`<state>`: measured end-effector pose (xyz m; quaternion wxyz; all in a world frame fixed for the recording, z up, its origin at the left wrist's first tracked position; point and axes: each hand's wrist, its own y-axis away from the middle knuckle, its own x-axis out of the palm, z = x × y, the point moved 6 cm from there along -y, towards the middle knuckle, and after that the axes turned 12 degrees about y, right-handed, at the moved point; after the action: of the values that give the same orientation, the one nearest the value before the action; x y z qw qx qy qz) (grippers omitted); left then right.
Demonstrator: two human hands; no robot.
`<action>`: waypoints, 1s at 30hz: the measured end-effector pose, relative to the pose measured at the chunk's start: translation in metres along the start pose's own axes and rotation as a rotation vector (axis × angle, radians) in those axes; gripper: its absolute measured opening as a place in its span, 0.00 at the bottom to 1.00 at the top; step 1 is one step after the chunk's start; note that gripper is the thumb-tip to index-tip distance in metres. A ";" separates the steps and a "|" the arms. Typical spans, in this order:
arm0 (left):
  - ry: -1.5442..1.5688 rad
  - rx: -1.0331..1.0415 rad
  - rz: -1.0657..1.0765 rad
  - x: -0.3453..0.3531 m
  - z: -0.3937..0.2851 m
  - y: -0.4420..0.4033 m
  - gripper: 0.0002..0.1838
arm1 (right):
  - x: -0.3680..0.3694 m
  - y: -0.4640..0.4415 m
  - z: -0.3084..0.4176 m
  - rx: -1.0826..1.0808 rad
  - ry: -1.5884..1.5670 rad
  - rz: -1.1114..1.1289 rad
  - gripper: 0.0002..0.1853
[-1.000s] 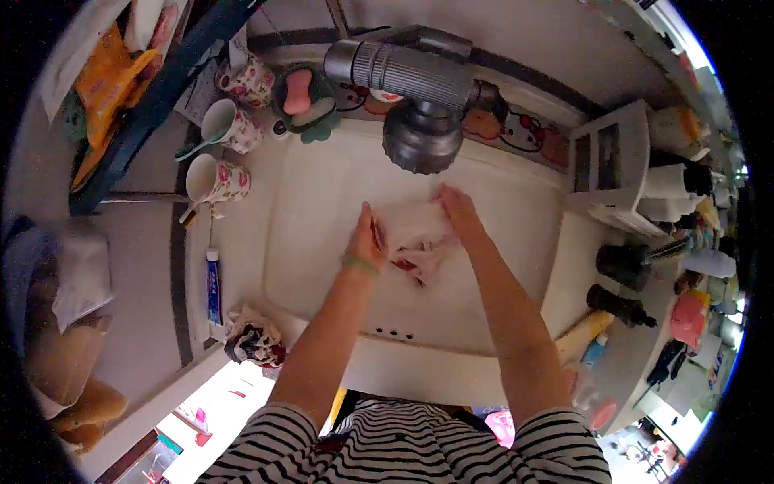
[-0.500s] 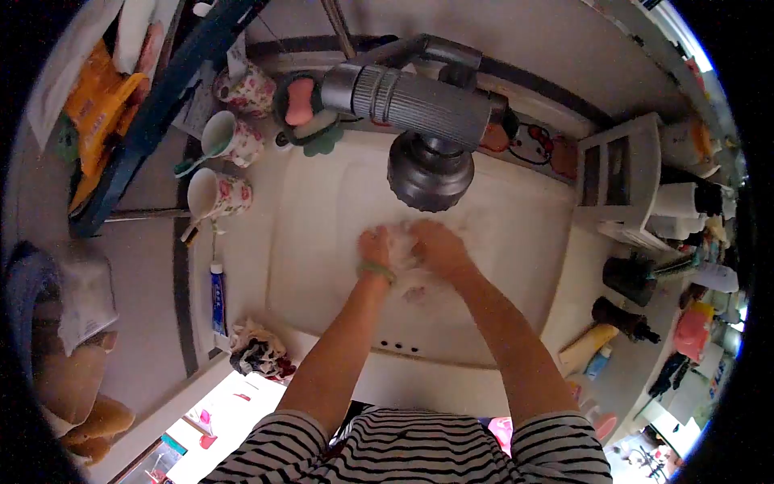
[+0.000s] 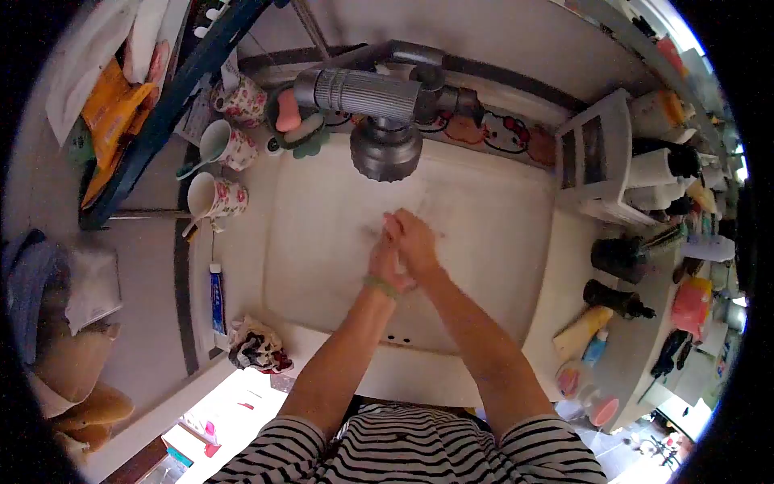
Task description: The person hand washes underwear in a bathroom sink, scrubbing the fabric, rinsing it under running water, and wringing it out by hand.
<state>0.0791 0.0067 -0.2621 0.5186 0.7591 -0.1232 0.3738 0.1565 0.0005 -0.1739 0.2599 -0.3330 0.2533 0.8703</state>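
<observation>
My left hand (image 3: 384,256) and my right hand (image 3: 415,242) press together over the white sink (image 3: 492,266). The left palm is turned towards the right hand, its fingers stretched out, and a pale green band (image 3: 380,285) circles its wrist. The right hand lies over the left one with its fingers bent around it; some fingertips are hidden. No object shows between the hands. Above and beyond them hangs the dark faucet (image 3: 385,152) with its ribbed, round head. Whether water runs from it I cannot tell for sure.
Along the left edge stand floral cups (image 3: 230,143) and a blue toothpaste tube (image 3: 217,298), with a crumpled cloth (image 3: 256,347) nearer me. A dish holds pink soap (image 3: 288,110). To the right are a small white cabinet (image 3: 597,153) and several bottles (image 3: 617,298).
My hands were side by side and blurred over a whitish patch in the sink; now they are joined. The view has shifted, so the faucet appears further left and higher.
</observation>
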 end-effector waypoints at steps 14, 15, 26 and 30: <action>-0.049 0.006 0.173 0.019 -0.011 0.028 0.21 | 0.025 0.048 0.004 -0.471 -0.058 -0.198 0.13; -0.164 0.062 -0.094 0.008 -0.015 0.037 0.21 | 0.017 0.037 0.005 -0.532 -0.004 -0.225 0.14; 0.023 -0.126 0.167 0.056 0.003 0.040 0.20 | -0.003 -0.009 -0.025 0.088 -0.301 0.102 0.19; -0.349 0.128 0.015 0.019 -0.076 0.001 0.17 | 0.002 -0.065 -0.112 0.180 -0.635 0.087 0.21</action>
<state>0.0580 0.0769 -0.2345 0.4371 0.8429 -0.1929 0.2475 0.2458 -0.0196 -0.2662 0.3167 -0.0099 0.2496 0.9151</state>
